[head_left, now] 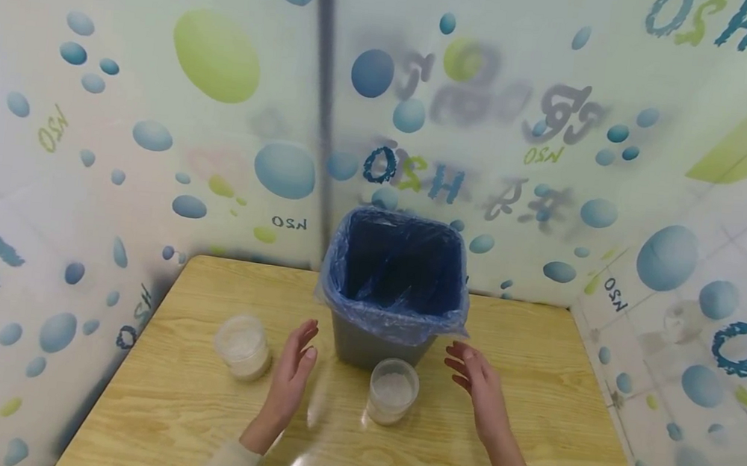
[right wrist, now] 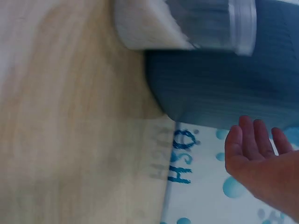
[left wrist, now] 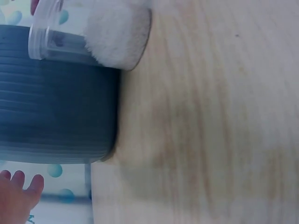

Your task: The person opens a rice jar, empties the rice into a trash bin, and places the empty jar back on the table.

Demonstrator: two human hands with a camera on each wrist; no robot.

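A dark grey bin lined with a blue plastic bag stands on the table. Close in front of it is a clear plastic jar, partly filled with a white grainy substance. My left hand is raised between that jar and a second clear jar with pale contents; its fingers are loosely bent and hold nothing. On the bin's other side, my right hand hovers with relaxed fingers, palm facing inward, and touches nothing. In the right wrist view its fingers show apart from the bin.
The wooden table ends at a white back wall printed with blue and green spots and lettering. Similar panels flank it on both sides. A dark band is worn on each wrist.
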